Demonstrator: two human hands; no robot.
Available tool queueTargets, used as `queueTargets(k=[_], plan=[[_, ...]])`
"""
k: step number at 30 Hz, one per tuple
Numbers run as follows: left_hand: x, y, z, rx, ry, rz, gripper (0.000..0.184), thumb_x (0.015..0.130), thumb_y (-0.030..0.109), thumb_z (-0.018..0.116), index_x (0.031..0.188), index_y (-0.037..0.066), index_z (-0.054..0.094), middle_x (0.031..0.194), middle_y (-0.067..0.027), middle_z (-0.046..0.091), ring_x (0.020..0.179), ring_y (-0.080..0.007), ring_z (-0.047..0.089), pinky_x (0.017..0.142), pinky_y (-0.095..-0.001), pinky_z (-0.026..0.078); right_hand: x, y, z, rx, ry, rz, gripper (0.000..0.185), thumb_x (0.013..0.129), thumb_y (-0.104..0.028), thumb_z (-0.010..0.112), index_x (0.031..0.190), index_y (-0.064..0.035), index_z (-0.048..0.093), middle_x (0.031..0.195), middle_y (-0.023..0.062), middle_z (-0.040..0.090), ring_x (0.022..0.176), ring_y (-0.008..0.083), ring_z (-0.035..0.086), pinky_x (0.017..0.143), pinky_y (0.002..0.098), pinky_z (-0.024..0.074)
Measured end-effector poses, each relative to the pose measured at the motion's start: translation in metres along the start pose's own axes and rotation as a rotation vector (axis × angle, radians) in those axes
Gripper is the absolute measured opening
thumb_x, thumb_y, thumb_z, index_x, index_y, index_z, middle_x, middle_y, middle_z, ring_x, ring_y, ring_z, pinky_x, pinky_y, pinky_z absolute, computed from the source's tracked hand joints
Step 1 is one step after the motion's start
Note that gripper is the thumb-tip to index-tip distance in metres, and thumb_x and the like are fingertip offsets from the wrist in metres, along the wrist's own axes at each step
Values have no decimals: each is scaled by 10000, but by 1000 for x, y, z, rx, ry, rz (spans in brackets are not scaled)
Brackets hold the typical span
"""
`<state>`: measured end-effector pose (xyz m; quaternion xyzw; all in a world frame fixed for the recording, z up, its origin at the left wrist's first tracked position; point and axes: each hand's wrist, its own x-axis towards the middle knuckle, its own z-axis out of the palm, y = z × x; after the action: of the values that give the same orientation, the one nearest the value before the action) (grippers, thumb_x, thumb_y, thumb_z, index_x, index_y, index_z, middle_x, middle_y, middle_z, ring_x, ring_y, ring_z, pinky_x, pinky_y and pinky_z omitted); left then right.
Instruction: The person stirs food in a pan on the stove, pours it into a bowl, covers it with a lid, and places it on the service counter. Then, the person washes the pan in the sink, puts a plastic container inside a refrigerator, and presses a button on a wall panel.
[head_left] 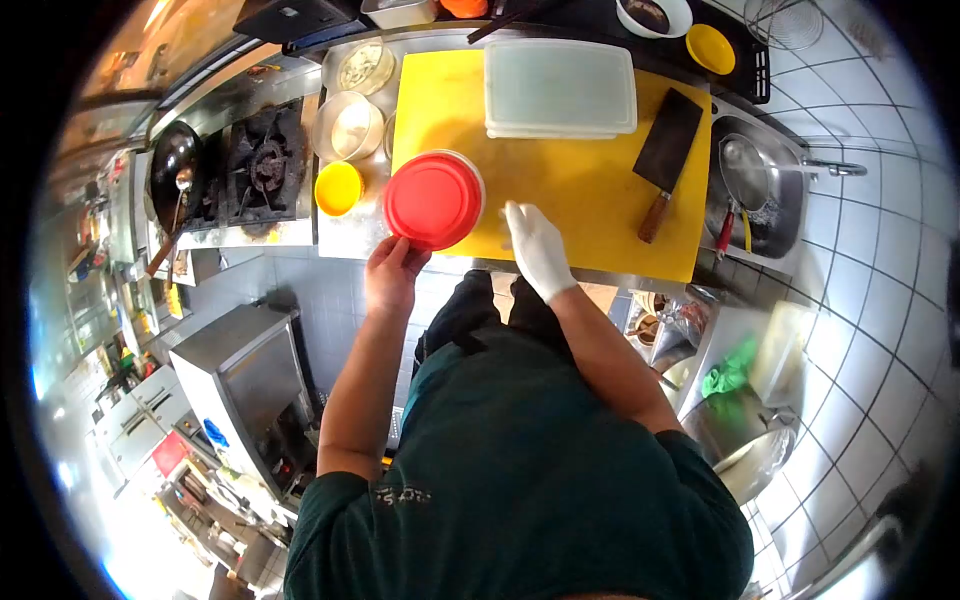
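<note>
A round red lid (432, 201) sits over a pale-rimmed round container at the near left of the yellow cutting board (560, 220). My left hand (396, 272), bare, pinches the near edge of this lid between thumb and fingers. To the right of it, my right hand (539, 246) wears a white glove and hovers over the board's front part, apart from the lid. Its fingers are stretched out, slightly blurred, and hold nothing. A cleaver (670, 145) with a wooden handle lies on the board's right side. Behind, a translucent lidded box (560, 88) rests on the board.
Left of the board stand a yellow bowl (339, 188), a clear bowl (348, 126) and a bowl of pale pieces (366, 67). Farther left are a gas burner (267, 164) and a wok (176, 160). At right, a sink (785, 215) holds a strainer (743, 165).
</note>
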<state>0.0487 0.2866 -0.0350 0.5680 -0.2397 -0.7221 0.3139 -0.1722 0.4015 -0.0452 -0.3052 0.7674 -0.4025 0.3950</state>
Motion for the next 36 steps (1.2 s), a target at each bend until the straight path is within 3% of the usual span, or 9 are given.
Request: queueTargets(k=[5, 9, 14, 17, 21, 28, 30, 33, 36], plan=[[6, -1, -6, -40, -87, -35, 166, 1043, 51, 563, 1143, -76, 603, 1063, -171, 694, 920, -254, 722, 859, -358, 632, 41, -24, 41, -219, 102, 57, 594, 1093, -520, 347, 944, -12, 616, 951, 262, 681, 943, 503, 625, 849, 548, 507], [9, 1, -5, -38, -127, -39, 178, 1042, 55, 567, 1129, -99, 594, 1074, -174, 685, 914, -254, 724, 832, -347, 639, 54, -22, 58, -379, 168, 28, 608, 1086, -543, 330, 951, -40, 645, 945, 261, 700, 929, 492, 647, 850, 547, 519], [11, 6, -12, 94, -113, -117, 240, 1027, 113, 609, 1117, -106, 568, 1058, -197, 660, 768, -255, 725, 721, -338, 634, 58, -23, 62, -348, 209, 54, 581, 1065, -544, 427, 924, -41, 683, 921, 238, 702, 918, 460, 660, 824, 532, 517], [17, -1, -13, 200, -56, -142, 285, 1029, 130, 604, 1203, -79, 518, 1062, -199, 624, 836, -297, 712, 756, -385, 644, 57, -12, 67, -239, 246, -4, 544, 1059, -512, 483, 912, -20, 664, 914, 234, 701, 899, 457, 657, 806, 516, 515], [32, -19, -11, 46, -53, 8, 236, 991, 19, 573, 1217, -34, 527, 1018, -161, 640, 814, -251, 706, 681, -379, 622, 43, -9, 83, -93, 376, -42, 510, 1060, -472, 508, 1037, -4, 710, 1019, 260, 698, 957, 434, 662, 870, 480, 515], [60, 33, -16, 665, -156, 126, 235, 1018, 6, 532, 1223, -64, 622, 1006, -185, 710, 766, -244, 711, 706, -348, 608, 76, -20, 61, -184, 155, -103, 602, 1063, -546, 448, 976, -11, 708, 983, 270, 704, 955, 462, 671, 830, 510, 522], [58, 33, -19, 525, -100, 139, 243, 1028, 32, 542, 1243, -63, 607, 1039, -191, 707, 807, -248, 716, 742, -349, 610, 93, -28, 51, -184, 12, -185, 616, 1058, -560, 450, 943, -8, 698, 946, 270, 697, 935, 465, 669, 808, 516, 517], [40, 6, -16, 156, -89, -31, 357, 1021, 75, 605, 1348, -26, 504, 1144, -188, 654, 991, -281, 705, 842, -410, 627, 86, -11, 56, -192, 76, -114, 618, 1048, -568, 470, 902, -7, 685, 892, 260, 690, 874, 462, 661, 781, 509, 512], [24, -4, -4, 102, -61, 10, 350, 1004, 8, 603, 1334, -27, 490, 1115, -189, 642, 972, -287, 707, 829, -409, 634, 61, -7, 75, 8, 236, -45, 588, 1049, -537, 514, 856, -5, 672, 791, 249, 640, 746, 421, 613, 731, 463, 506]])
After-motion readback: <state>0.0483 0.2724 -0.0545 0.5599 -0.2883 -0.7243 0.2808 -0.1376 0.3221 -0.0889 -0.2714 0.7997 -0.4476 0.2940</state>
